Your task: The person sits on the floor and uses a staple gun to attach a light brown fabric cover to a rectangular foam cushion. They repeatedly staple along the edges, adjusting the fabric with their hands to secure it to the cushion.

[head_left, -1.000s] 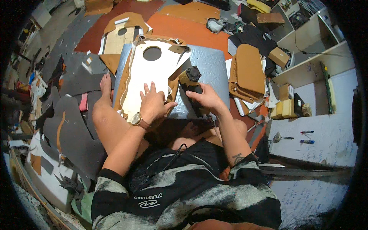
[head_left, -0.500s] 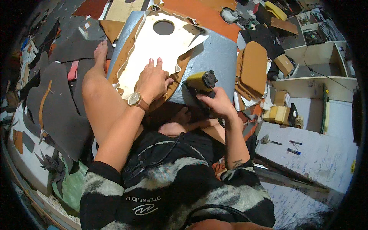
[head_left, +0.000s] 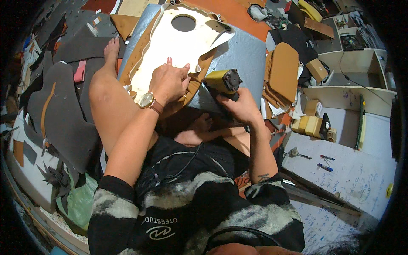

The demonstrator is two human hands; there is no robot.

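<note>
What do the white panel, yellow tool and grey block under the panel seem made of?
White panel: perhaps board or plastic; matte, flat, cleanly cut hole.
Yellow tool: probably painted metal; slight sheen, bolted dark end.
Grey block: maybe plastic-wrapped; glossy surface, core hidden.

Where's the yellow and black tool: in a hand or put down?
Held: the right hand grips the yellow and black tool by its black part.

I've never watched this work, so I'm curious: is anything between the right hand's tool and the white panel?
Only a strip of silvery-blue block and the brown cover edge lie between the yellow tool and the white panel, though the left hand rests on the panel's near end, beside that edge.
</note>
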